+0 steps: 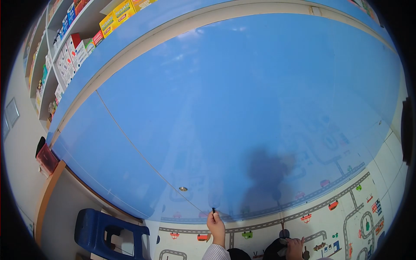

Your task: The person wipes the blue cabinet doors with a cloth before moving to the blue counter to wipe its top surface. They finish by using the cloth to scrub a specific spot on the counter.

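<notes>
My left hand (216, 225) is closed in a pinch on a small black object (213, 210), too small to tell its kind. It is held up in front of the lower edge of a glossy blue cabinet door (242, 108). A round metal lock (183, 189) sits on the blue front, above and left of that hand. My right hand (295, 248) rests low beside my dark-clothed knee (274, 249), its fingers laid out loosely; part of it is cut off by the frame's bottom.
A dark blue plastic stool (89, 234) stands at lower left. The floor mat (268, 240) is printed with roads and cars. Shelves with boxes (117, 19) rise behind the blue front. A reddish container (47, 159) is at the left edge.
</notes>
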### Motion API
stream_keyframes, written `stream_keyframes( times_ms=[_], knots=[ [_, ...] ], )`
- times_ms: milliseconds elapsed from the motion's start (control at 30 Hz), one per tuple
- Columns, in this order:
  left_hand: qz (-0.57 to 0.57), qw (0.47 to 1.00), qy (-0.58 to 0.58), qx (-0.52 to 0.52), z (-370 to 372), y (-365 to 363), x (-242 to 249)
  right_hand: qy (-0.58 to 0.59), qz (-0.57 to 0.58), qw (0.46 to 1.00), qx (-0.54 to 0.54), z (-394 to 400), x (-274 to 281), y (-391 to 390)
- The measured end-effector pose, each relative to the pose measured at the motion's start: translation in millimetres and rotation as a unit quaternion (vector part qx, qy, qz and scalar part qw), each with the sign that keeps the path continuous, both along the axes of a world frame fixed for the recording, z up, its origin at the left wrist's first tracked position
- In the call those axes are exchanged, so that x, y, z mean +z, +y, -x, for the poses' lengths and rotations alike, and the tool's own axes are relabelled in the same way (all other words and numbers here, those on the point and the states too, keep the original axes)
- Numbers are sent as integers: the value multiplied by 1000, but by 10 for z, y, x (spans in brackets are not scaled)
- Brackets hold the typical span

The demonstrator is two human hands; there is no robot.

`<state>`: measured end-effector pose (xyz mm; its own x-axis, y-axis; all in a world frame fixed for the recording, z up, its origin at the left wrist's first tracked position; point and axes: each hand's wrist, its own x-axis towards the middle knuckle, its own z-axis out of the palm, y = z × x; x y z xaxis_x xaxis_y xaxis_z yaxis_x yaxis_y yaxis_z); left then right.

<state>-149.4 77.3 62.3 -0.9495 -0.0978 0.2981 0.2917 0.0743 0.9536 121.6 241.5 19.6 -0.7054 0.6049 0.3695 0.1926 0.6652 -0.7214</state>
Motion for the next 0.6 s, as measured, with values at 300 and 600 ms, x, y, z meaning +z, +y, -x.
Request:
stream_keyframes(
  times_ms=[300,600],
  knots=[
    [32,999,-40,-17,0,-78,-119,64,13,998,-5,141,235,-98],
    [321,943,-77,38,-530,-2000,-1223,290,-209,934,21,1027,1988,44]
  ],
)
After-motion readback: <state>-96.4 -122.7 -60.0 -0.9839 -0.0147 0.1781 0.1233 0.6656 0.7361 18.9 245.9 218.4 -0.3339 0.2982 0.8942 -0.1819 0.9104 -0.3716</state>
